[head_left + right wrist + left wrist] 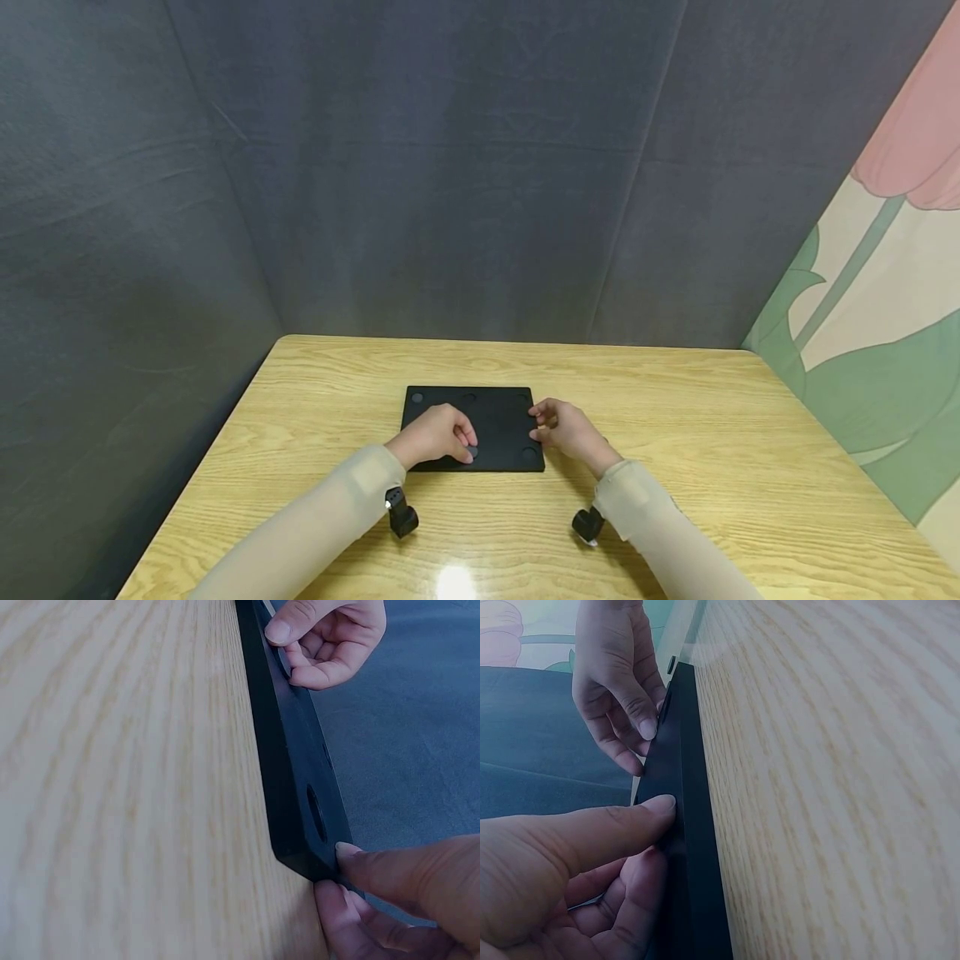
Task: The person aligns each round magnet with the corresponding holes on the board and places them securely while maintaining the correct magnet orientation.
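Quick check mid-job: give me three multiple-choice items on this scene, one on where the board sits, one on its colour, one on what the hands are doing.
1. Where does the board lie?
A. Flat on the wooden table
B. Propped against the curtain
C. Lifted off the table in both hands

2. What colour is the board?
A. White
B. Black
C. Red

3. What are the hands doing?
A. Both rest on the bare table, away from the board
B. Only the right hand touches the board
C. The left hand touches the board near its front edge and the right hand is at its right edge

Answers:
1 A, the head view shows it flat on the tabletop.
2 B, it looks black in all three views.
3 C, the wrist views show fingertips of each hand on the board's edge.
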Available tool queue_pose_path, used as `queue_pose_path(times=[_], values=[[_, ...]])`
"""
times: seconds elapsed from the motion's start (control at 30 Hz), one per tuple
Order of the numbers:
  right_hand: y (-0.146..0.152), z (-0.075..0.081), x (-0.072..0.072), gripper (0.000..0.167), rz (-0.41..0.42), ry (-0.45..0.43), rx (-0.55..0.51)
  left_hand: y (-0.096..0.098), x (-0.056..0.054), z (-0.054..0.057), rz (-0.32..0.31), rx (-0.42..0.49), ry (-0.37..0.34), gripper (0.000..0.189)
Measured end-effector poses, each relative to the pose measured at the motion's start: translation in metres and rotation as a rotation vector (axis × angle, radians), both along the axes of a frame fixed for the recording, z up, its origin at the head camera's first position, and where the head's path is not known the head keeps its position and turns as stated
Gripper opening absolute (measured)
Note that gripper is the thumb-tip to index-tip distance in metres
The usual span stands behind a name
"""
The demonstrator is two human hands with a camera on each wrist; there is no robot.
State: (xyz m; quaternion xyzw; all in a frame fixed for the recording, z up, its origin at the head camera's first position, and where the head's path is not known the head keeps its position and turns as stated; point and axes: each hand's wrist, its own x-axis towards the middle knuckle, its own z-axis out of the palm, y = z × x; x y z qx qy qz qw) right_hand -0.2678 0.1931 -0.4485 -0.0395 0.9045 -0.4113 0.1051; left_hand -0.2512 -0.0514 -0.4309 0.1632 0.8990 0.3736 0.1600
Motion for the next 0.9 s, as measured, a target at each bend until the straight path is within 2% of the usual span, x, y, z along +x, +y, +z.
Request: queue_pose_path(times=[0.67,0.9], values=[[-0.0009,0.0006,-0.0009,0.03,0.0,-0.006,-0.015,-0.0015,-0.0029,-0.0031,-0.004,0.005,-0.005,0.017],[-0.0003,-0.0004,-0.0007,0.029,-0.003,-0.003,-0.008,-0.0061,-0.0029,0.0017,-0.002,0.046,-0.023,0.012]])
